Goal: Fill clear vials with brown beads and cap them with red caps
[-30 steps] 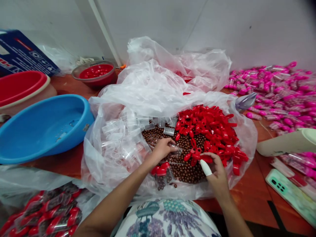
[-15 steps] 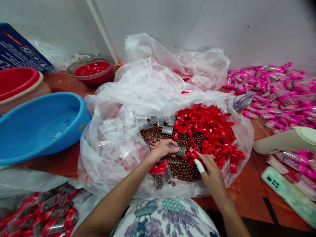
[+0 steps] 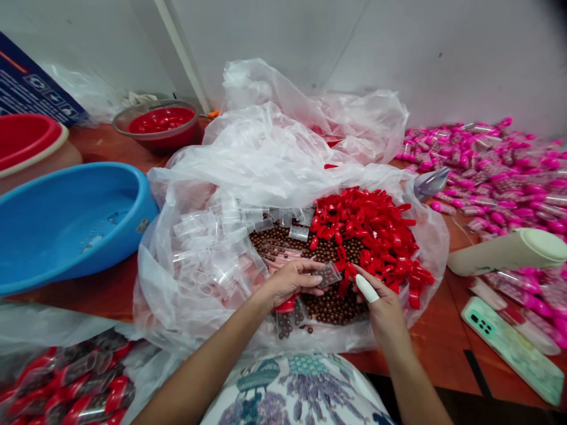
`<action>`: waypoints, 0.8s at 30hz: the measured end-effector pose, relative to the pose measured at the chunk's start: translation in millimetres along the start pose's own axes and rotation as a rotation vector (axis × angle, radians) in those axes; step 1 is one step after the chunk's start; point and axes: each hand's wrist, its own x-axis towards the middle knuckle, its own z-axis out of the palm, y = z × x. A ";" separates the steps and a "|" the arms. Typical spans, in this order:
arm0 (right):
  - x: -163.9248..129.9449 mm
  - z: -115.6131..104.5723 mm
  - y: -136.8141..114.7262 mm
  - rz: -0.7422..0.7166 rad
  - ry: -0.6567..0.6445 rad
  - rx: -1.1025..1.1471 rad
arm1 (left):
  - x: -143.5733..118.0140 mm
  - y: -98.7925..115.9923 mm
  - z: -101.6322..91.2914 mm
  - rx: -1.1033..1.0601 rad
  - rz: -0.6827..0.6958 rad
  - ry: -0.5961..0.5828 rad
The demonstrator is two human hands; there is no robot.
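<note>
My left hand [image 3: 295, 279] is closed around a small clear plastic tube [image 3: 329, 274] with brown balls inside, its mouth tilted to the right. My right hand [image 3: 381, 295], with a white cover on one finger, pinches a red plastic cap [image 3: 346, 276] close to that mouth. Whether cap and tube touch I cannot tell. Beneath both hands spread loose brown balls [image 3: 330, 310]. A heap of red caps [image 3: 367, 230] lies beyond my right hand, and empty clear tubes [image 3: 204, 254] are piled to the left. Red-capped filled tubes [image 3: 284, 319] lie under my left wrist, partly hidden.
Crumpled clear plastic sheeting [image 3: 274, 147] surrounds the work. To the left stand a blue basin [image 3: 71, 236] and a bag of red-capped tubes [image 3: 84, 383]. On the right are a pale bottle [image 3: 505, 252], a phone [image 3: 514, 348] and many pink-capped tubes [image 3: 496, 171].
My left hand has tilted the tube's mouth upward. The red cap is now between my right fingers, raised off the pile toward the tube. The whole view has shifted slightly.
</note>
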 end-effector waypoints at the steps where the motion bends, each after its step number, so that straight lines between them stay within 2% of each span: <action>1: 0.9 0.6 1.0 0.028 -0.010 0.044 | -1.9 -0.4 1.5 -0.011 -0.003 0.003; 6: 0.5 5.7 -3.1 0.081 -0.056 0.238 | -7.8 -2.3 7.4 -0.045 -0.007 0.068; 10: -3.7 10.2 -12.5 0.127 -0.137 0.303 | -7.9 -6.1 8.0 -0.016 0.028 0.102; 18: -4.6 13.7 -17.5 0.130 -0.118 0.455 | -12.9 -7.4 11.4 0.058 0.064 0.113; 24: -5.0 15.5 -20.5 0.096 -0.115 0.407 | -15.8 -8.1 15.6 0.088 0.041 0.131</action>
